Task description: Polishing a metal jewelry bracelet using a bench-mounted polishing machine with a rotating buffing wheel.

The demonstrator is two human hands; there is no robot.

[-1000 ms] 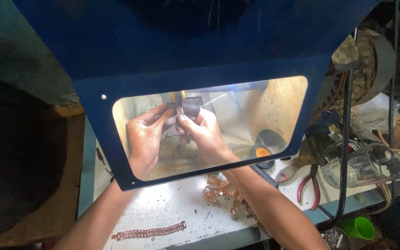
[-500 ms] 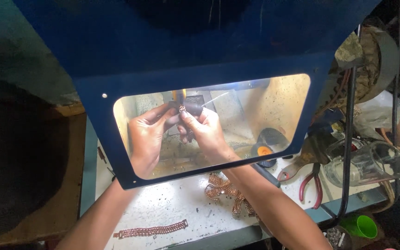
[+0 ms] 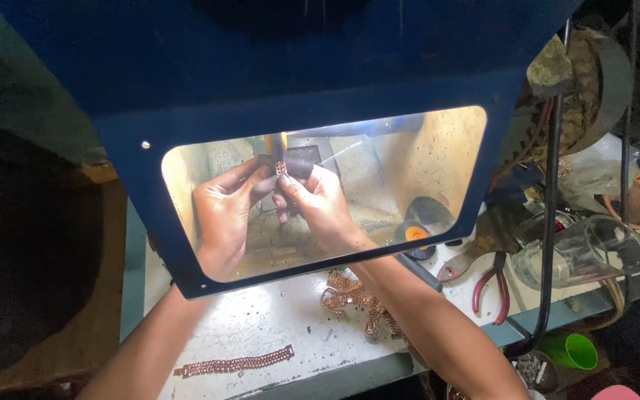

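Observation:
Both my hands are behind the clear window of a blue shield hood point(image 3: 298, 96). My left hand point(image 3: 224, 211) and my right hand point(image 3: 316, 204) together pinch a short copper-coloured chain bracelet point(image 3: 281, 169), held up against a dark spinning wheel point(image 3: 298, 159) at the back of the lit chamber. The fingertips of both hands meet at the bracelet. A pile of similar copper bracelets point(image 3: 353, 300) lies on the white bench under my right forearm. One flat bracelet point(image 3: 235, 363) lies near my left forearm.
Red-handled pliers point(image 3: 492, 289) lie right of the hood. A clear glass jar point(image 3: 587, 252) lies on its side beyond them. A green cup point(image 3: 575, 350) sits below the bench edge. A black disc with an orange centre point(image 3: 412, 235) rests inside the chamber.
Both hands stay pinched on the bracelet at the wheel; my view has shifted slightly. Nothing else has visibly changed.

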